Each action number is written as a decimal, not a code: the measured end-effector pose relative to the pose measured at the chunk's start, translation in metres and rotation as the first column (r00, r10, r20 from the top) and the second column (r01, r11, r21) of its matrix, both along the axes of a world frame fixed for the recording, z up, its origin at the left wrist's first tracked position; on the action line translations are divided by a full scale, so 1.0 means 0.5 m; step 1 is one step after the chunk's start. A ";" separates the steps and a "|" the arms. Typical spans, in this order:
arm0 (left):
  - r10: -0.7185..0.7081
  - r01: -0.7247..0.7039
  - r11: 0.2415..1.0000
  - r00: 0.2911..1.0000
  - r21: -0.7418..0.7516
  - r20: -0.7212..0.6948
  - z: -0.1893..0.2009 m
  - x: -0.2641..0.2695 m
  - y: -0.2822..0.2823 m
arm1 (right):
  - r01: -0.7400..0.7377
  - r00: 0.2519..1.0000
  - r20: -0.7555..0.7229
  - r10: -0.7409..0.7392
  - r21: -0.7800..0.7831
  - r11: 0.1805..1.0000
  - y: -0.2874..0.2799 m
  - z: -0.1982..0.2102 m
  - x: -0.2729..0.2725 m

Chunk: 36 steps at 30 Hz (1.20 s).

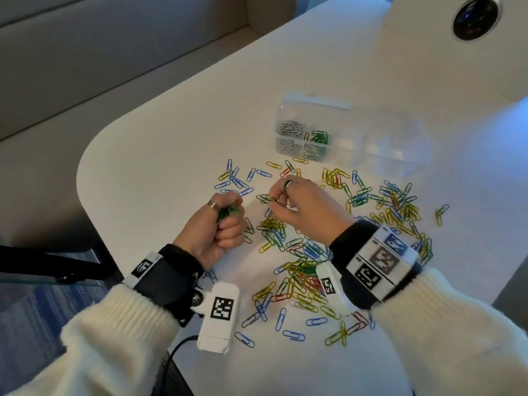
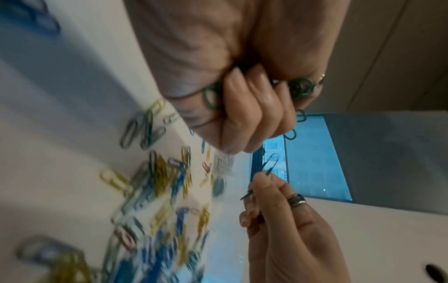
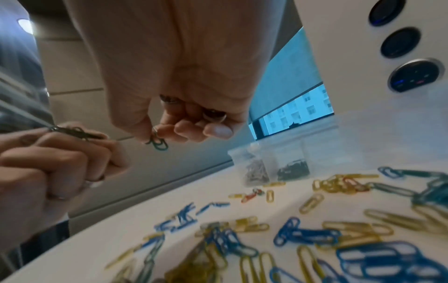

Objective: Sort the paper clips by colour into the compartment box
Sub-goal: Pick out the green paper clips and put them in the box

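Note:
Several loose paper clips [image 1: 308,252] in blue, yellow, green and red lie scattered over the white table [image 1: 171,132]. My left hand [image 1: 230,224] is curled into a fist round a bunch of green clips [image 1: 227,212], and their ends poke out of the fist [image 2: 211,98]. Just to its right, my right hand [image 1: 281,197] pinches a few green clips [image 1: 270,199] above the table; the right wrist view shows those clips [image 3: 158,144] hanging from its fingertips. Behind the pile stands the clear compartment box [image 1: 303,110], with white clips [image 1: 290,131] in one compartment and green clips [image 1: 317,141] in the one beside it.
The box's clear right part [image 1: 383,144] holds nothing that I can see. A raised white panel with a round socket [image 1: 475,17] stands at the back right. The table's rounded corner [image 1: 83,167] is at the left. A black cable [image 1: 177,347] runs off the near edge.

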<state>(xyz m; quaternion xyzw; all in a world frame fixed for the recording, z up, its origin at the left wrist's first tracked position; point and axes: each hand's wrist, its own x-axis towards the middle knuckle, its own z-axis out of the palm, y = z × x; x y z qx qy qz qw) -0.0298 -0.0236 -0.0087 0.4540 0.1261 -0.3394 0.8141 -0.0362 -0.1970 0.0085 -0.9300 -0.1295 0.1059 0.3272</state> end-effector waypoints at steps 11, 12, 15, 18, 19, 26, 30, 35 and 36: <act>-0.067 -0.013 0.958 0.961 -0.285 -0.269 0.041 -0.003 -0.127 | 0.022 0.928 0.368 0.050 -0.188 0.982 -0.018 0.088 -0.049; -0.062 -0.039 0.953 0.946 -0.302 -0.318 0.045 0.000 -0.137 | 0.049 0.902 0.424 0.073 -0.271 0.961 -0.022 0.084 -0.048; -0.039 -0.071 0.956 0.930 -0.285 -0.365 0.053 0.007 -0.157 | 0.075 0.896 0.434 0.097 -0.364 0.928 -0.041 0.073 -0.046; -0.053 -0.050 0.963 0.928 -0.265 -0.368 0.053 0.011 -0.172 | 0.035 0.898 0.420 0.133 -0.367 0.930 -0.052 0.062 -0.048; -0.064 -0.045 0.962 0.923 -0.270 -0.379 0.051 0.014 -0.176 | 0.027 0.903 0.412 0.120 -0.335 0.942 -0.057 0.064 -0.047; 0.041 -0.158 0.967 0.871 -0.201 -0.490 0.058 0.091 -0.222 | 0.419 0.844 0.333 -0.420 0.078 0.905 -0.183 0.043 0.002; 0.087 -0.166 0.973 0.906 -0.159 -0.415 0.079 0.171 -0.271 | 0.426 0.903 0.143 -0.405 -0.176 0.888 -0.236 -0.012 0.036; 0.176 -0.258 0.958 0.876 -0.128 -0.448 0.077 0.240 -0.326 | 0.370 0.928 0.157 -0.338 -0.273 0.888 -0.250 -0.044 0.043; 0.192 -0.276 0.953 0.870 -0.125 -0.454 0.074 0.248 -0.332 | 0.378 0.924 0.160 -0.347 -0.254 0.890 -0.251 -0.045 0.042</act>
